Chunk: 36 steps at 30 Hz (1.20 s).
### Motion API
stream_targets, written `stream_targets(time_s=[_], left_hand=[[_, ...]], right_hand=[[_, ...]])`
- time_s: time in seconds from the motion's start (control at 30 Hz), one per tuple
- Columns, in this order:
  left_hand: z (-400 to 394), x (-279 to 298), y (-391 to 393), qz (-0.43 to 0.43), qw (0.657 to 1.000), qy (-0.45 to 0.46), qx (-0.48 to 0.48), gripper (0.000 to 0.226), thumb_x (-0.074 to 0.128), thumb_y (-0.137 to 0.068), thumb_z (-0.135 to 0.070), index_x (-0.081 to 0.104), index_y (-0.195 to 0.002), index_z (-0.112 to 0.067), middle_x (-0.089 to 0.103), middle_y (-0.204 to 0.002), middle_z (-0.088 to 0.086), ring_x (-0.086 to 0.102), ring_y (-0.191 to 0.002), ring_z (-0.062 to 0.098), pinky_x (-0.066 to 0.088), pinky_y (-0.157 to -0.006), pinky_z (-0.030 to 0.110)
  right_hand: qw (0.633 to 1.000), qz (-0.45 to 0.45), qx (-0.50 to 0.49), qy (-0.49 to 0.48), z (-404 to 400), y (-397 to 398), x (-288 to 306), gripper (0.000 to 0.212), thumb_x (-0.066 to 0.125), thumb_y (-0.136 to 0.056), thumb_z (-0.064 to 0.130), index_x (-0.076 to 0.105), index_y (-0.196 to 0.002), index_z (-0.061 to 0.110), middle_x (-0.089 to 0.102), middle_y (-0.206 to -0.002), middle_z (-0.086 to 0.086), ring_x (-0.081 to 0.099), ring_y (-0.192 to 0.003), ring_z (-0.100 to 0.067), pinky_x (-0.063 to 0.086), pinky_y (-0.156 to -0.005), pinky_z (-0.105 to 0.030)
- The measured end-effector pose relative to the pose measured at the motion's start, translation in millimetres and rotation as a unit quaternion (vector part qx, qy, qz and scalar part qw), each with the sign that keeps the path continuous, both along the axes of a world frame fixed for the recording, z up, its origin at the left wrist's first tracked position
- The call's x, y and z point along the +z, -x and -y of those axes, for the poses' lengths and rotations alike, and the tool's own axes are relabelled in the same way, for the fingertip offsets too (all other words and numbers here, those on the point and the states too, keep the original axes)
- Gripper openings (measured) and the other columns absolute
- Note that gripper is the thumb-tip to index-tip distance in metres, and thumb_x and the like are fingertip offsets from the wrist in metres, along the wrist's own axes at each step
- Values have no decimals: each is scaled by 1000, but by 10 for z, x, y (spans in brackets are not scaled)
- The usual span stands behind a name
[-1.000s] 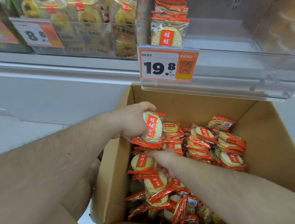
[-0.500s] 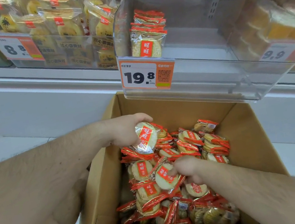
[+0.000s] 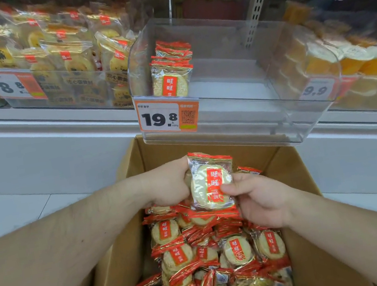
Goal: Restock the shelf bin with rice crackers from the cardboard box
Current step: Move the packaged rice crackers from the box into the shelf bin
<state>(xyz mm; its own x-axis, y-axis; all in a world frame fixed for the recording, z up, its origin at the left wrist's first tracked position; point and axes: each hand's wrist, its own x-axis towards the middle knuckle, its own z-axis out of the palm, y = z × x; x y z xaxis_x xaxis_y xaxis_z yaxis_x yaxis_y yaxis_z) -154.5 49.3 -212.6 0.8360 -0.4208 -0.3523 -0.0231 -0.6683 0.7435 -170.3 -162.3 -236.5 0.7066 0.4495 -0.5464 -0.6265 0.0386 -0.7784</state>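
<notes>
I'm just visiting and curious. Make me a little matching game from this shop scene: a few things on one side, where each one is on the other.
Things:
1. held cracker pack
2. cardboard box
3. price tag 19.8
4. row of packs

Places:
A. on the floor below the shelf
B. inside the clear bin, left side
C. between both hands
D. on the bin's front

Pairs: 1-C, 2-A, 3-D, 4-B

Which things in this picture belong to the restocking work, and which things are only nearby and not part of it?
Part of the job:
- cardboard box
- cracker packs in the box
- held cracker pack, gripped by left hand and right hand
- clear shelf bin, a few packs inside
- 19.8 price tag

Just nearby:
- yellow pastry bags, left bin
- orange cakes, right bin
</notes>
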Motion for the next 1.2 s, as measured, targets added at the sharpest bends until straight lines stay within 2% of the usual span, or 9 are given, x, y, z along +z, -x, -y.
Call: stream_targets(time_s=[0.07,0.2,0.3,0.43,0.57,0.73,0.93,1.1,1.2], left_hand=[[10,101,7,2,1000,9,-3,41,58,-85,0,51,-99,-39,64,-94,-10,61,-81,0,55,-74,25],[-47,296,18,-10,996,92,7,59,59,-75,2,49,-119,-36,65,-114,0,65,-99,21,56,-81,38],[-88,413,19,-19,984,174,25,65,63,-61,-4,52,-119,-32,64,-119,9,62,-106,37,50,-80,42],[-143,504,12,-2,977,205,49,70,78,-56,-27,50,-120,-22,60,-121,20,59,-108,47,50,-90,59],[-163,604,31,60,970,229,56,58,79,-77,-20,49,-121,-42,67,-116,-4,68,-105,22,53,-92,53],[-157,773,96,102,953,277,62,90,78,-77,-8,33,-130,-64,58,-126,13,69,-102,29,56,-86,54],[-206,871,103,150,948,270,71,94,76,-80,0,26,-134,-58,65,-114,11,70,-96,23,58,-84,47],[-275,922,67,173,942,270,104,88,82,-72,-15,33,-140,-44,58,-130,4,67,-103,13,58,-85,38],[-312,1011,58,236,912,288,174,67,81,-69,-30,44,-123,-42,63,-110,-3,64,-84,4,54,-72,21]], right_hand=[[1000,23,-15,11,-52,1,61,57,76,-72,12,61,-125,-2,65,-123,-22,56,-123,-41,40,-109,-54],[992,82,-77,52,-82,19,234,42,84,-63,16,66,-98,3,71,-104,-18,59,-99,-35,38,-105,-55],[984,133,-104,59,-103,14,412,45,81,-60,17,65,-100,4,74,-97,-16,62,-89,-30,46,-91,-50],[975,173,-111,80,-165,-45,646,37,82,-66,12,56,-92,11,69,-76,-5,61,-61,-13,44,-55,-25],[964,217,-114,99,-219,-78,847,44,83,-68,5,55,-103,7,65,-78,-6,61,-52,-8,42,-42,-19],[964,248,-61,69,-222,-97,1145,53,77,-69,-3,57,-118,7,72,-95,-8,70,-65,-12,48,-47,-19],[950,300,-7,83,-273,-155,1372,42,73,-72,-2,62,-112,0,75,-88,-6,72,-71,-13,52,-53,-17],[944,318,2,87,-362,-204,1490,27,67,-80,-11,62,-102,3,73,-73,1,65,-55,-4,44,-44,-11],[930,352,-38,103,-385,-361,1675,26,72,-76,-5,62,-97,7,72,-73,1,61,-54,-6,40,-45,-14]])
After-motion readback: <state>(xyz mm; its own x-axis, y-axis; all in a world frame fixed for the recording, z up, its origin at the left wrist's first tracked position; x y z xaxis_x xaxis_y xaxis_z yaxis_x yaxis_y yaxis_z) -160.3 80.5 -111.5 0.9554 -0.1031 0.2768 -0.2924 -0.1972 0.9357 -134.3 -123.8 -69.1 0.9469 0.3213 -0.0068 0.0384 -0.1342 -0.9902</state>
